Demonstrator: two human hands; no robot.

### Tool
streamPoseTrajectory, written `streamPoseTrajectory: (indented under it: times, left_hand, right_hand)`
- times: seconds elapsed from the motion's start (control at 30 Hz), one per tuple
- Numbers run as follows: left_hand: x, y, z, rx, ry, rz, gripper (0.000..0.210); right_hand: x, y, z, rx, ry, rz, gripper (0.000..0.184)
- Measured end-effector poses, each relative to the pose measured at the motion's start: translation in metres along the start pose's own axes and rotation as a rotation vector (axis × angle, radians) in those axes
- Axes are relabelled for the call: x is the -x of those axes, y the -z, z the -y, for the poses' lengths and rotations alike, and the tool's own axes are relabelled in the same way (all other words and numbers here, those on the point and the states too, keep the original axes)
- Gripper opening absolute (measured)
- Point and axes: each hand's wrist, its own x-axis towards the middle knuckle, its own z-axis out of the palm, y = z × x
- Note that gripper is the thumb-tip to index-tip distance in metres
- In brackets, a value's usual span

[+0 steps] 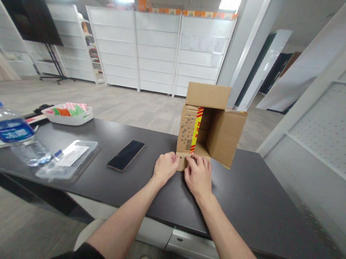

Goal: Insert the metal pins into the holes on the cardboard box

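Observation:
A brown cardboard box (pixel 219 131) stands on the dark desk with its open side toward me and its flaps spread. Small grey round studs dot its left flap (pixel 187 127), beside a red and yellow tape strip (pixel 196 130). The lower flap (pixel 181 164) hangs toward me and has a few small dark dots. My left hand (pixel 166 167) is closed at that flap's left edge, thumb and forefinger gripping it. Curled over the same flap from the right is my right hand (pixel 199 174), fingertips pressed together on the cardboard; anything between them is too small to make out.
Left of my hands lies a black phone (pixel 126 155) on the desk (pixel 256 200). Farther left are a clear plastic case (pixel 70 158), a tilted water bottle (pixel 16 132) and a white basket (pixel 68 118) with colourful packets. A perforated panel (pixel 339 121) rises at the right.

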Motion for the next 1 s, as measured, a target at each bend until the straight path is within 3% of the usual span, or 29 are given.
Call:
streamPoseTrajectory:
  times: [0.33, 1.0]
  left_hand:
    - [-0.0002, -0.0012, 0.0002, -0.006, -0.005, -0.011, 0.029]
    - [0.0038, 0.0043, -0.0018, -0.045, -0.005, 0.029, 0.028]
  right_hand:
    - [-0.0008, 0.0008, 0.0061, 0.061, 0.070, 0.070, 0.036]
    - [-0.0022, 0.0023, 0.0072, 0.034, 0.045, 0.054, 0.033]
